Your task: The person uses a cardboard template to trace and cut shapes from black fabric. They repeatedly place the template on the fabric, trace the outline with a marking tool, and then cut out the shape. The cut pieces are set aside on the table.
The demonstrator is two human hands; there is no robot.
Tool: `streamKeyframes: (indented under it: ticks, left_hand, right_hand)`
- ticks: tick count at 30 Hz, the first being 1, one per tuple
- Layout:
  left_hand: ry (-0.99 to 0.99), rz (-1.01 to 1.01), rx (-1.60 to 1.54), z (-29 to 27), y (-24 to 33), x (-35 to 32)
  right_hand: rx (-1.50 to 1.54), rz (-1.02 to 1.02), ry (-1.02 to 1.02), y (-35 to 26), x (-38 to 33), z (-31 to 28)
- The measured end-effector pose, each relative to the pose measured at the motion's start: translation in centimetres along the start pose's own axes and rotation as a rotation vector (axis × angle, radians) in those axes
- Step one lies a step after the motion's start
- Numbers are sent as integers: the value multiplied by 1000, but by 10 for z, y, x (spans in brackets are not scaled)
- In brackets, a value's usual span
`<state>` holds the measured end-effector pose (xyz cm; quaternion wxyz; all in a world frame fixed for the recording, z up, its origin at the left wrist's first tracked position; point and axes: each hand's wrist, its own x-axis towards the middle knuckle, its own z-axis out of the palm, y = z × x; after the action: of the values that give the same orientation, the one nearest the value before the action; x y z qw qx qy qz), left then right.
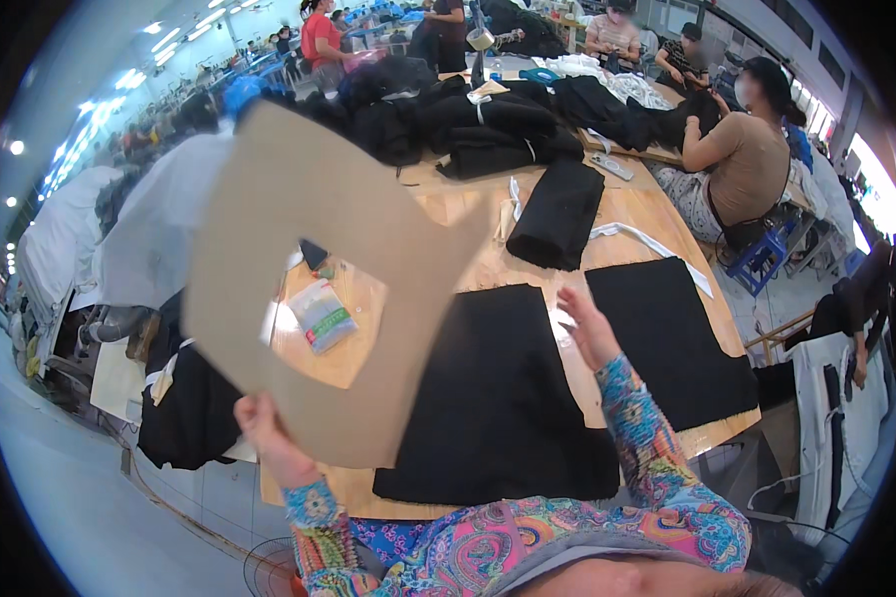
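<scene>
My left hand grips the lower left edge of a large brown cardboard pattern. The cardboard is tilted up over the left part of the table and has a wide cutout. Through that cutout shows a clear packet with a green label. My right hand is empty, its fingers apart, above the gap between two pieces of cloth. One black cloth panel lies flat before me, partly behind the cardboard. Another black cloth panel lies flat at the right.
A folded black cloth bundle and a white strip lie farther back on the wooden table. Dark cloth rolls are heaped beyond. A co-worker sits at the right edge. Black cloth hangs at the left.
</scene>
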<state>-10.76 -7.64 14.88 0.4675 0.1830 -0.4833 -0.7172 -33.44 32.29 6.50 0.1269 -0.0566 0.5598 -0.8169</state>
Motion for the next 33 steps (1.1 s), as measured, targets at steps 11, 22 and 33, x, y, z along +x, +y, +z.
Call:
streamKeyframes:
  ticks: [11, 22, 33]
  left_hand:
    - [-315, -650, -16, 9, -156, -56]
    - [-586, 65, 938, 39, -192, -36]
    - [-593, 78, 865, 39, -214, -21]
  right_hand:
    - [-113, 367, -301, 0, -42, -56]
    - [-827, -30, -235, 30, 0, 26]
    - [-1417, -491, -601, 119, 87, 147]
